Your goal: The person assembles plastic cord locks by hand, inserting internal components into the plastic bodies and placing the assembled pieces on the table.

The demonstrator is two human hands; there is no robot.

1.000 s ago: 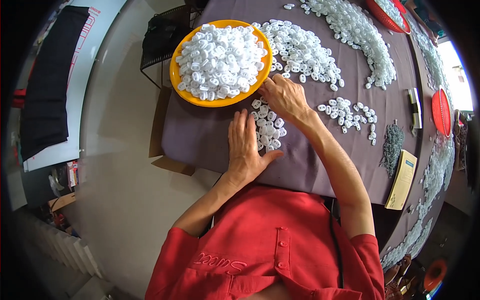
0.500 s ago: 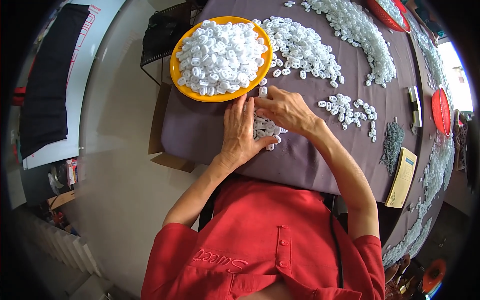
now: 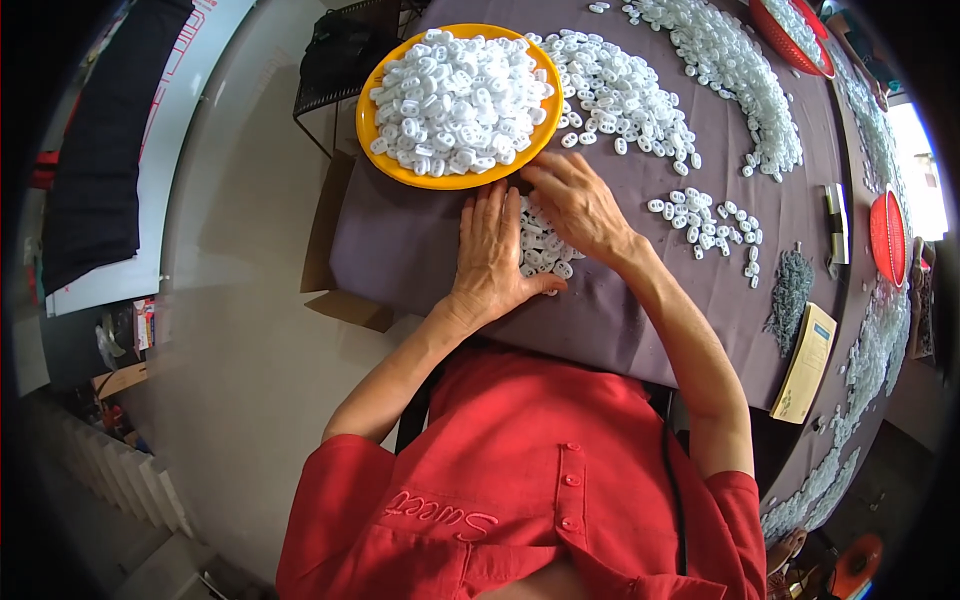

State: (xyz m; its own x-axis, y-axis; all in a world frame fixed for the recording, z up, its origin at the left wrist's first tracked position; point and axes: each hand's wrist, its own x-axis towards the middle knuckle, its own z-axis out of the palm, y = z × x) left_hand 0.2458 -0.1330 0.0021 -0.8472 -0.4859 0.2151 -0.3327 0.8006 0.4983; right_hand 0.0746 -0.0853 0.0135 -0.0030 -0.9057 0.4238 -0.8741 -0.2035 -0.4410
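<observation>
My left hand (image 3: 490,248) lies flat on the cloth-covered table, fingers stretched out side by side and thumb out to the right. A small pile of white oval plastic pieces (image 3: 540,247), each with two holes, sits against it, between palm and thumb. At the pile's far right, my right hand (image 3: 578,205) is bent, with its fingers drawn together. Its fingertips are close to the rim of a yellow plate (image 3: 369,150), and anything they hold is hidden. Similar white pieces (image 3: 460,100) are heaped on that plate.
More white pieces (image 3: 625,100) spread beyond the plate, and a smaller group (image 3: 700,218) lies to the right. Further right are a greyish tangled bundle (image 3: 791,288), a yellow booklet (image 3: 806,365) and red baskets (image 3: 885,240). The table's left edge borders a cardboard flap (image 3: 350,310).
My right hand's fingertips have drawn back from the left fingers toward the plate rim. A white piece seen beside its fingertips no longer shows there. The whole view has shifted slightly.
</observation>
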